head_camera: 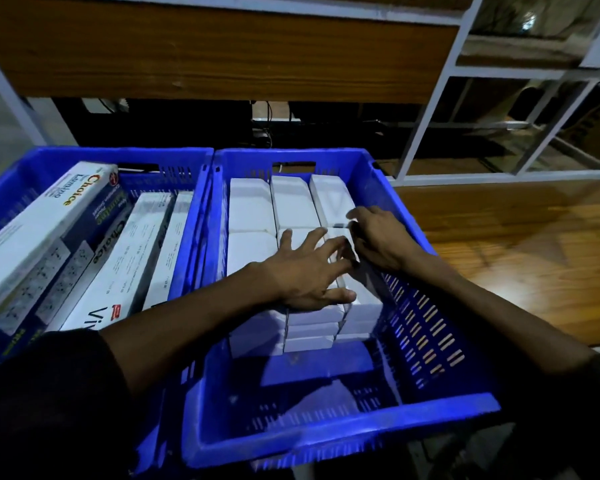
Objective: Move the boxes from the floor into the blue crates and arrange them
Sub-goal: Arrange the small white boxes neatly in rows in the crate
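Boxes, plain white, are sitting stacked in the right crate, filling its far two-thirds while the near floor of the crate at 6 o'clock is lying bare, probably room for more. The left hand is lying spread on the top of the near stack, fingers straight, seemingly pressing it level. Just beyond, at 1 o'clock, the right hand is reaching along the right-hand column by the crate wall, fingers partly bent over a box edge, apparently nudging it flush; whether it is actually gripping I cannot tell. At 9 o'clock the left crate is holding long printed cartons, leaning slantwise because they are too long to lie flat.
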Tool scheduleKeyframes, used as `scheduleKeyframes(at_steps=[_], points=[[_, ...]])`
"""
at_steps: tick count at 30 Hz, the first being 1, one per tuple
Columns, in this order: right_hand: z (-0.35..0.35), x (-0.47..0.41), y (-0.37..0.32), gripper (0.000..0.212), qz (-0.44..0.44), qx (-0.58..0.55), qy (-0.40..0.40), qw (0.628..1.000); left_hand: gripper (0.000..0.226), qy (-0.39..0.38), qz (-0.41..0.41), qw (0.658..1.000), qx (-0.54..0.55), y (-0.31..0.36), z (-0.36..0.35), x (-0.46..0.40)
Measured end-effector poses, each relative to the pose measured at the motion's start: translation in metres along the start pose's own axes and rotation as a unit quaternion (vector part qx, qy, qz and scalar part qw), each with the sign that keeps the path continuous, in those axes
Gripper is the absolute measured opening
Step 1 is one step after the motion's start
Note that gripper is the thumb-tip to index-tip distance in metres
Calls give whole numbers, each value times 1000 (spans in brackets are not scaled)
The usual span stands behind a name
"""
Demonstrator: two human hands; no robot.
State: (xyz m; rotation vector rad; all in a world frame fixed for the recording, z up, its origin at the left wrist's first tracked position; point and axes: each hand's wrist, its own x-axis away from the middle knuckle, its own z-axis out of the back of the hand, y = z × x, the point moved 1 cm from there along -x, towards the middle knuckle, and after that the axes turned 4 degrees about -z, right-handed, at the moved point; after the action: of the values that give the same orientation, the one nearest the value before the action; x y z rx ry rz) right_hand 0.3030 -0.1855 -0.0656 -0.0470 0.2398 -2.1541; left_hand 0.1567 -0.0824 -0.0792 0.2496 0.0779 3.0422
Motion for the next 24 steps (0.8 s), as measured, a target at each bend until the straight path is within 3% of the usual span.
scheduleKeyframes(at_steps=[7, 11, 16, 20, 24], points=[[-19, -48, 1, 40, -43, -62, -25, 997, 59, -6, 21, 1000, 19, -2, -6, -7], [-23, -56, 9, 44, -9, -11, -15, 1000, 69, 10, 7, 1000, 3, 3, -3, -10], [-27, -55, 10, 74, -5, 34, -38, 999, 84, 42, -24, 998, -34, 6, -10, -14], [-26, -52, 11, 60, -17, 13, -45, 999, 78, 22, -22, 998, -52, 9, -13, -17], [-32, -51, 12, 63, -27, 19, -53, 998, 75, 27, -19, 998, -57, 12, -14, -17]])
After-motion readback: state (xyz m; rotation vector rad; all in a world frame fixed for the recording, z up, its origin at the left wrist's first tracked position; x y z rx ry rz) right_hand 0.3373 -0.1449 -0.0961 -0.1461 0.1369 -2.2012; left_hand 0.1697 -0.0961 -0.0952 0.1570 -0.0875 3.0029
